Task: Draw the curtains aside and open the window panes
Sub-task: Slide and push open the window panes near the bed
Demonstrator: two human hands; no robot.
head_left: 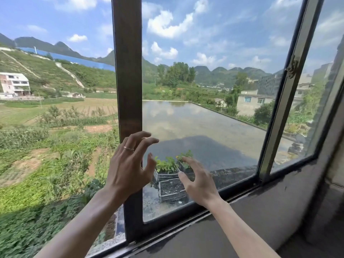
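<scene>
A dark-framed sliding window pane [204, 86] fills the middle of the view, and its wide vertical stile [128, 71] stands just left of centre. Left of that stile the opening shows fields with no glass in front. My left hand [128, 164], wearing a ring, hovers in front of the stile's lower part with fingers spread, holding nothing. My right hand [197, 181] is held near the glass low down, fingers apart and empty. A second pane [305, 112] overlaps at the right, with a metal latch [292, 67] on its frame. No curtain is in view.
A dark sill [242, 229] and bottom track [186, 218] run across below the hands. A wall edge [337, 164] closes in at the right. Outside lie planter crates [172, 189] on a flat wet roof, with fields, houses and hills beyond.
</scene>
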